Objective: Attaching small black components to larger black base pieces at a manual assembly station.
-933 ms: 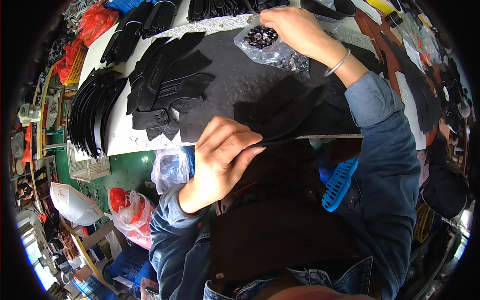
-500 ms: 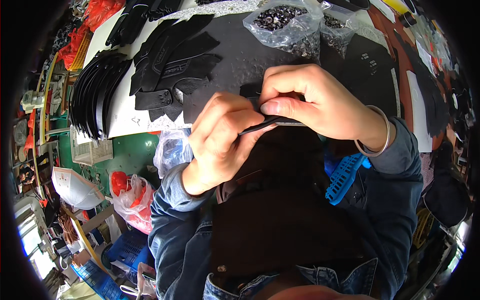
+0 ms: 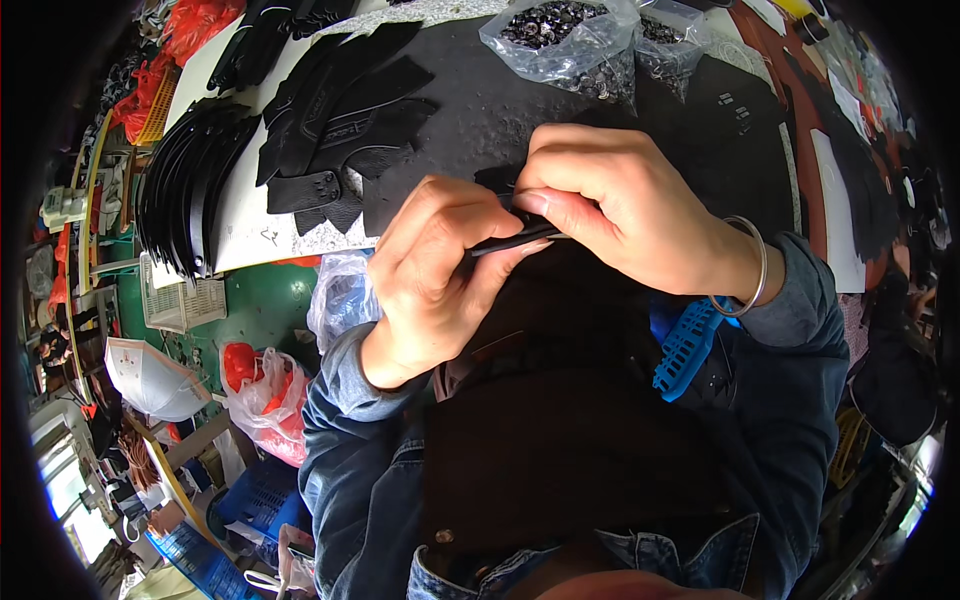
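Both hands meet at the table's near edge over a dark strip-like piece (image 3: 508, 241), probably black leather. My left hand (image 3: 425, 270) pinches it from the left, thumb below and fingers curled above. My right hand (image 3: 610, 205), with a bracelet at the wrist, grips its other end, thumb laid on top. Most of the piece is hidden by the fingers. Beyond the hands lies a dark work mat (image 3: 460, 110). To the left is a loose pile of cut black leather pieces (image 3: 345, 125), one with small round holes or studs at its end.
Two clear plastic bags (image 3: 565, 60) of small metal fittings sit at the far side of the mat. A bundle of black straps (image 3: 190, 190) hangs over the table's left edge. Several tiny metal pieces (image 3: 735, 112) lie at right. A blue plastic basket (image 3: 690, 350) is below my right forearm.
Both hands have shifted slightly, and my right thumb has moved up a little along the black piece. More of the strip shows between the hands. Both hands still hold it.
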Demonstrator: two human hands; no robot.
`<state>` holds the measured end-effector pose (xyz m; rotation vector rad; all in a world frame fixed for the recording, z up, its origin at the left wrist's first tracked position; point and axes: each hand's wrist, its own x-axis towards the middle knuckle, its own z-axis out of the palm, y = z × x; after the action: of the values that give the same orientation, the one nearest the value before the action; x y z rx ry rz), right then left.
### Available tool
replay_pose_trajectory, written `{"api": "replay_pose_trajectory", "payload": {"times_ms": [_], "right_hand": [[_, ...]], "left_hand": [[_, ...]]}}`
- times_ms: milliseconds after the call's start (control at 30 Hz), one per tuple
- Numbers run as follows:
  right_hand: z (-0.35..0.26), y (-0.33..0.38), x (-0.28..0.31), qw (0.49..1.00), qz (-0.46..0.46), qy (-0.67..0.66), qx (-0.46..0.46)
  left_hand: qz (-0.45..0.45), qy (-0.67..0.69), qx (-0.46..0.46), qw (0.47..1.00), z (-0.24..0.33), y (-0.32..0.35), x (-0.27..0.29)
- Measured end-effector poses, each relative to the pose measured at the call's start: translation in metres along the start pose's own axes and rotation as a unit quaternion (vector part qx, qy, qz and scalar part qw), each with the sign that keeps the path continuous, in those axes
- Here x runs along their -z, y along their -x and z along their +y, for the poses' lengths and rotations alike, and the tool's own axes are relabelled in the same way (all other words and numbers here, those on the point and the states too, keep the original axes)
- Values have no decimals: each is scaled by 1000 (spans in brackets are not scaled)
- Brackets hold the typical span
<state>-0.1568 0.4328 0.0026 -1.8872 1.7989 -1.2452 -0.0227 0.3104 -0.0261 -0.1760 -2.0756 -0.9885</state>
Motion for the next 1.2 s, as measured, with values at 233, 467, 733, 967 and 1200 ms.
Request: {"api": "replay_pose_trajectory", "payload": {"times_ms": [233, 467, 733, 967, 1200], "right_hand": [[1, 8, 0, 997, 3, 23, 69], [-6, 12, -10, 989, 57, 82, 112], [-11, 21, 14, 970, 2, 242, 37], [-2, 13, 32, 980, 6, 167, 103], [87, -10, 95, 925, 53, 375, -34]], "left_hand": [[-21, 55, 59, 996, -1, 2, 6], [-7, 106, 118, 987, 6, 7, 2], [83, 129, 169, 974, 10, -3, 30], [-104, -316, -17, 943, 33, -35, 35], [-178, -233, 200, 935, 13, -14, 13]]}}
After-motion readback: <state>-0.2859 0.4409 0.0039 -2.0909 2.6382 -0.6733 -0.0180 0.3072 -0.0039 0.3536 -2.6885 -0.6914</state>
